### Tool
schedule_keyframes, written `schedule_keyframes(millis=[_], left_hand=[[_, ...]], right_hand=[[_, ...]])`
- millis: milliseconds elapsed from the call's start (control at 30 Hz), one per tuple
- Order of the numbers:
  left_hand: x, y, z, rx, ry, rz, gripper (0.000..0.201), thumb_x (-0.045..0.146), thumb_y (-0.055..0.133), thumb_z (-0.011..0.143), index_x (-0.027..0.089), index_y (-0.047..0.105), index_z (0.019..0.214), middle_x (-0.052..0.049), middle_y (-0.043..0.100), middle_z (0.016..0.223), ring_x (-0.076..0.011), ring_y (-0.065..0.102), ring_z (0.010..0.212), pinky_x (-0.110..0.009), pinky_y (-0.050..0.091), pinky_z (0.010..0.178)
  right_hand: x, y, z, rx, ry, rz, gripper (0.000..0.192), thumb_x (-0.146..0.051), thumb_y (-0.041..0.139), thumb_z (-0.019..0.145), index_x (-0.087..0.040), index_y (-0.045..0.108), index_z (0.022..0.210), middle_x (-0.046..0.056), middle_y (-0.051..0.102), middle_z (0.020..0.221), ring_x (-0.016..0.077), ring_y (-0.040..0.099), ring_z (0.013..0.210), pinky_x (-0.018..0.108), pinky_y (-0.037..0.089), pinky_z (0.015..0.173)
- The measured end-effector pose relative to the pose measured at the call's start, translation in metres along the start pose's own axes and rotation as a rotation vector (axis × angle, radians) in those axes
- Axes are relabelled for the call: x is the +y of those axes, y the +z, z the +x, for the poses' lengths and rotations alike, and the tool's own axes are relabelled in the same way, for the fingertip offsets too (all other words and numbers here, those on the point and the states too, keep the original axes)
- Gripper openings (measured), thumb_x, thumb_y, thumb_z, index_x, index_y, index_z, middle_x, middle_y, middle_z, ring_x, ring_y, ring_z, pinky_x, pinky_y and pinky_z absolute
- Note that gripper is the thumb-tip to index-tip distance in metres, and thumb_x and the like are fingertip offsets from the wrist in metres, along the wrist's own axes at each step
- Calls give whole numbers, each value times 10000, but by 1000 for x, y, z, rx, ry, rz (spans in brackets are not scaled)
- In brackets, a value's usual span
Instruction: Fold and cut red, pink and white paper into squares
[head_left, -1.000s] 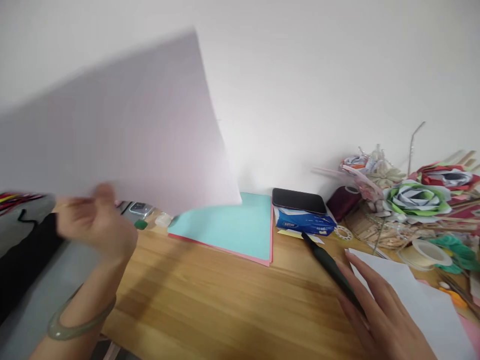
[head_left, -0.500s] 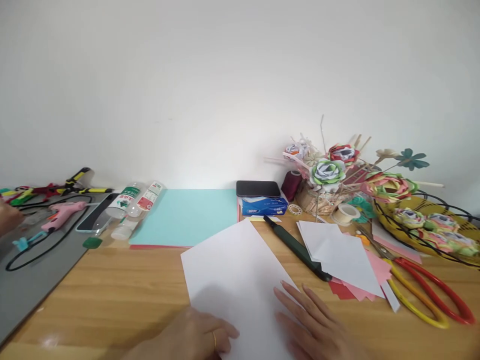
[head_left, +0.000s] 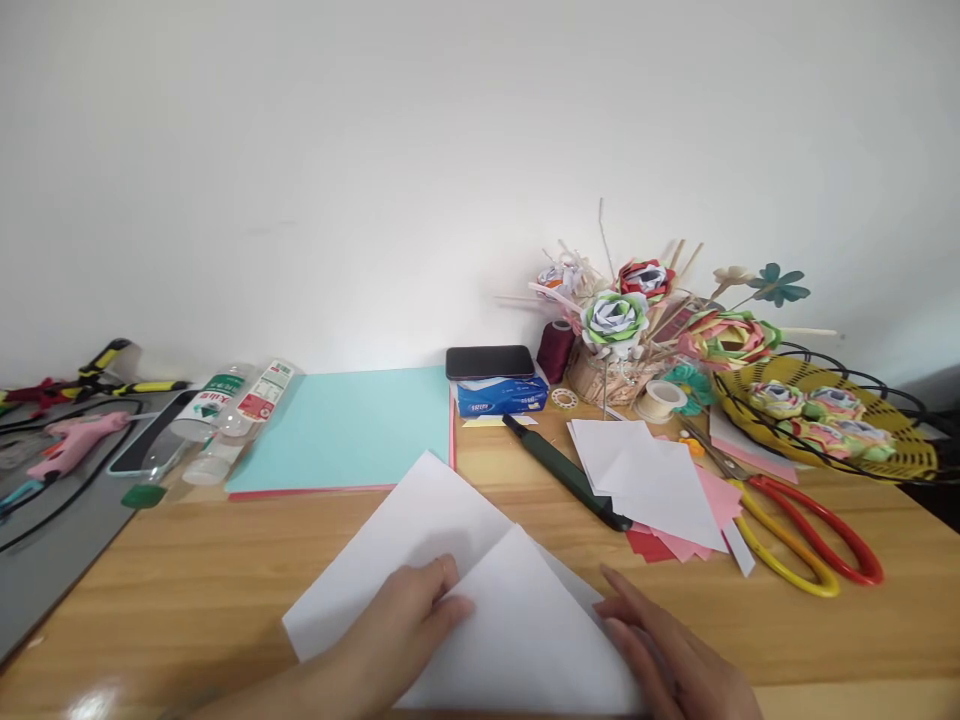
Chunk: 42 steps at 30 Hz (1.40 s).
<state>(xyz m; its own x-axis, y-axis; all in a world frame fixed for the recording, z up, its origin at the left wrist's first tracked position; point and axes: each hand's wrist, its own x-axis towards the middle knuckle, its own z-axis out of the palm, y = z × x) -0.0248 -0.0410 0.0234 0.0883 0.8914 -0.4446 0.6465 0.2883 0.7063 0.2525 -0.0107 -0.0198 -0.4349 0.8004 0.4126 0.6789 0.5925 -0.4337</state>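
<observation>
A large sheet of white paper [head_left: 525,640] lies on the wooden table in front of me, with one corner turned over as a flap that points away from me. My left hand [head_left: 397,625] grips the paper at the left side of this flap, thumb and a ringed finger near the fold. At the right, my right hand [head_left: 667,655] holds the sheet's edge between thumb and fingers; part of that edge is hidden behind the hand. Beyond the paper is a dark green cutter-like tool [head_left: 566,470], and right of it lie smaller white paper pieces [head_left: 667,495].
Red-and-yellow-handled scissors [head_left: 795,520] lie at the right, near a yellow basket [head_left: 915,455] of paper flowers. A potted arrangement [head_left: 615,320] stands by the wall. Teal paper [head_left: 345,430], bottles [head_left: 225,420], a phone [head_left: 150,445] and a pink glue gun [head_left: 79,440] are farther left.
The sheet lay flat under both hands; now it has turned and a corner is folded over. Both hands have closed on the paper. The view has shifted right.
</observation>
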Motion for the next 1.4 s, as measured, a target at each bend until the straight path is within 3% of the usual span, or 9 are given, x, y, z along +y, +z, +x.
schedule_keyframes(millis=[233,433,533,600,667,833,1000,1100,1400], left_hand=[[-9,4,17,130,42,-76,305,411,374,888,223,255,680,49,333,667,-143,353,648,-255,282,585],[-2,-10,20,96,95,58,267,366,417,884,204,398,673,30,457,669,-156,442,650,-272,336,605],[-3,-20,25,171,187,135,212,316,480,861,188,538,1021,-45,597,952,-195,541,824,-310,417,735],[-5,-24,28,186,277,180,445,299,517,849,191,439,1274,-101,532,1232,-224,532,1007,-338,429,842],[-6,-26,31,142,349,251,503,318,524,867,215,403,1344,-100,488,1313,-239,512,1078,-353,431,877],[-2,-25,39,130,335,308,400,271,459,923,269,487,1322,-42,612,1013,-187,580,833,-312,465,757],[-5,-18,49,214,278,259,277,190,510,896,270,665,1111,-18,655,1028,-194,599,936,-303,460,819],[-8,-15,53,234,291,313,293,192,494,910,277,659,1136,-22,658,1002,-203,596,957,-311,454,841],[-6,-14,59,197,299,648,438,277,211,1005,197,612,1164,-67,591,856,-202,535,754,-287,383,623]], right_hand=[[-15,12,26,81,-103,-178,481,-376,461,914,-200,423,1360,64,716,936,187,696,738,258,557,583],[-10,20,49,-143,-107,-55,427,-348,379,945,-233,492,1340,67,688,958,163,687,706,255,554,577],[-1,13,56,-245,-176,-94,407,-252,366,940,-271,523,1315,63,674,958,134,671,612,241,540,537],[3,8,60,-308,-224,-130,424,-177,373,912,-296,563,1272,62,670,970,121,657,565,226,524,507],[7,5,65,-388,-234,-123,479,-115,396,870,-327,564,1265,48,666,992,118,666,607,210,520,528],[7,4,76,-510,-222,-99,573,-89,430,849,-409,480,1322,23,640,1074,125,676,762,197,508,592],[3,6,84,-509,-294,-106,516,-107,437,856,-374,511,1292,21,634,1006,118,654,687,209,485,573],[3,11,87,-448,-331,-111,452,-120,424,868,-337,542,1246,10,618,916,108,629,629,205,463,535],[8,21,94,-397,-322,-118,361,-187,371,913,-302,587,1179,-6,562,781,111,596,555,216,428,462]])
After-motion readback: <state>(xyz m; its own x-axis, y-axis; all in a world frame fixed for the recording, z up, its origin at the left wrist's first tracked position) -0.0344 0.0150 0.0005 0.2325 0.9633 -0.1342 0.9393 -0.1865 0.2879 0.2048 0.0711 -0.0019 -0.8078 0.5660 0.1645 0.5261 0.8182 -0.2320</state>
